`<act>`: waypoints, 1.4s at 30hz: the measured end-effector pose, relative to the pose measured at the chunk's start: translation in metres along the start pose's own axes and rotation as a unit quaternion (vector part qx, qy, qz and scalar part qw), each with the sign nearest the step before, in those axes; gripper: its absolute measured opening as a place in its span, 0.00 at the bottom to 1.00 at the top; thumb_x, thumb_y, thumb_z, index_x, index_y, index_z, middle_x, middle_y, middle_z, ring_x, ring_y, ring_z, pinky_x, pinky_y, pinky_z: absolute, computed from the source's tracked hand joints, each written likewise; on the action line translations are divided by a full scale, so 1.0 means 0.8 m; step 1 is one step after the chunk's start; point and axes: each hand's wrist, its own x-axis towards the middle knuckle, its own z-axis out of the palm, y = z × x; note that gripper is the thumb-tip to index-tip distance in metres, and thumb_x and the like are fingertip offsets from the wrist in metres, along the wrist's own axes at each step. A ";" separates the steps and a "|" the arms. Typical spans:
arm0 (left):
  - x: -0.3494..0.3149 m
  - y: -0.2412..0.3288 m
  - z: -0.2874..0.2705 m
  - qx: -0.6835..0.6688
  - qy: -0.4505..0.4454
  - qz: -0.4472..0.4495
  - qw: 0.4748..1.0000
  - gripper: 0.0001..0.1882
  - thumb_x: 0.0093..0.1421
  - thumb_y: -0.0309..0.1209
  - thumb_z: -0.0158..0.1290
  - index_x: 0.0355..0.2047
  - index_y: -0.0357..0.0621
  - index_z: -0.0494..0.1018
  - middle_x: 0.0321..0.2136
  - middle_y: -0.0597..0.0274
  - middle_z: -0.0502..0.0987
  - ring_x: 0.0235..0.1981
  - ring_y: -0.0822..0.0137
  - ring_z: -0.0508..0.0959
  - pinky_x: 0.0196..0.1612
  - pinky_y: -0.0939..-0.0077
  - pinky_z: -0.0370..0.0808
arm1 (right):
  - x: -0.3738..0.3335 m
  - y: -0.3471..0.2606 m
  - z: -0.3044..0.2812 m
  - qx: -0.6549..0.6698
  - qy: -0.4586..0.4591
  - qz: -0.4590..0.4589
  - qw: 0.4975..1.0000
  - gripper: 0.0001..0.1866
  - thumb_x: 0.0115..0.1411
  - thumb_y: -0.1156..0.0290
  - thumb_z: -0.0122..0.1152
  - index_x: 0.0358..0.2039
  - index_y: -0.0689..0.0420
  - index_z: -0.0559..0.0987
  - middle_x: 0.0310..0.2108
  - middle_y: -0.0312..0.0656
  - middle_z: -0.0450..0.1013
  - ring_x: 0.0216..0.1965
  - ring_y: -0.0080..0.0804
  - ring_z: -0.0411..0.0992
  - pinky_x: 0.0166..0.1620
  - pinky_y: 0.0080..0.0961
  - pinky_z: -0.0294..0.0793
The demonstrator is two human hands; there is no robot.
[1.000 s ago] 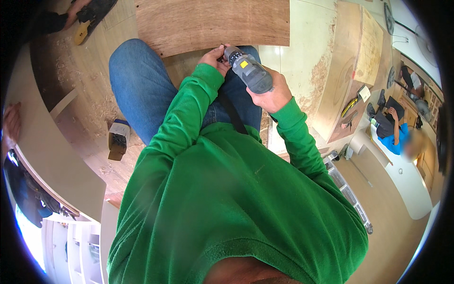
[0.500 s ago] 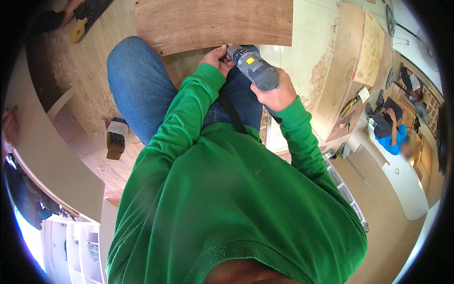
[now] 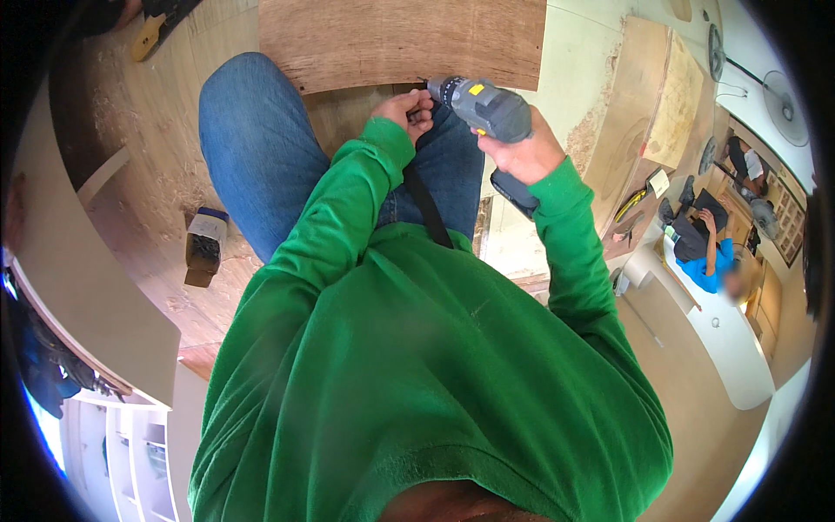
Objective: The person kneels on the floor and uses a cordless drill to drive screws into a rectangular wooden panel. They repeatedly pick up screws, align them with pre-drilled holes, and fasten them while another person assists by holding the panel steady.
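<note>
Sawdust [image 3: 584,135] littered the floor [image 3: 156,157] beside the wooden panel [image 3: 400,39], its near-left corner seemingly drilled. By its near edge, the right hand [image 3: 527,155] gripped the drill [image 3: 491,110]; the left hand [image 3: 403,110] half-curled, contents unclear. What remained didn't show.

A grey drill [image 3: 491,111] with yellow patches points left, its nose near the edge of a brown wooden board [image 3: 402,43].

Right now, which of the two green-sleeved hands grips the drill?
The right hand grips the grey drill; the left hand is only near its front end.
</note>
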 end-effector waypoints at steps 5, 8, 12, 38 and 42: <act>-0.013 0.023 0.003 0.080 0.171 0.098 0.977 0.18 0.65 0.42 0.65 0.35 0.36 0.82 0.25 0.61 0.80 0.20 0.67 0.74 0.22 0.71 0.71 | 0.024 -0.015 -0.033 0.037 -0.085 0.152 0.984 0.15 0.56 0.67 0.71 0.42 0.59 0.82 0.24 0.41 0.79 0.23 0.31 0.76 0.30 0.32 0.79; -0.014 0.036 0.009 0.102 0.236 0.174 0.951 0.22 0.61 0.46 0.70 0.27 0.38 0.81 0.20 0.64 0.79 0.16 0.70 0.73 0.21 0.72 0.71 | 0.036 -0.030 -0.037 -0.013 -0.100 0.153 0.983 0.09 0.62 0.68 0.68 0.38 0.58 0.80 0.20 0.31 0.71 0.18 0.20 0.66 0.23 0.27 0.68; -0.005 0.032 0.006 0.168 0.246 0.210 0.931 0.23 0.63 0.46 0.69 0.27 0.35 0.82 0.19 0.61 0.80 0.17 0.68 0.76 0.22 0.70 0.72 | 0.046 -0.049 -0.043 -0.076 -0.111 0.160 0.978 0.08 0.63 0.68 0.66 0.36 0.59 0.78 0.19 0.31 0.69 0.16 0.20 0.65 0.22 0.26 0.66; 0.031 0.020 -0.015 0.291 0.255 0.277 0.880 0.22 0.65 0.44 0.67 0.30 0.31 0.85 0.22 0.57 0.83 0.20 0.68 0.78 0.25 0.71 0.75 | 0.055 -0.060 -0.034 -0.171 -0.090 0.149 0.970 0.13 0.56 0.67 0.68 0.38 0.62 0.81 0.26 0.45 0.78 0.26 0.35 0.77 0.34 0.34 0.77; 0.035 0.016 -0.016 0.284 0.263 0.281 0.878 0.23 0.65 0.44 0.67 0.30 0.31 0.85 0.22 0.57 0.83 0.20 0.68 0.78 0.25 0.70 0.75 | 0.052 -0.041 -0.027 -0.235 -0.043 -0.006 0.971 0.14 0.56 0.72 0.66 0.42 0.64 0.82 0.31 0.50 0.82 0.29 0.37 0.80 0.39 0.35 0.81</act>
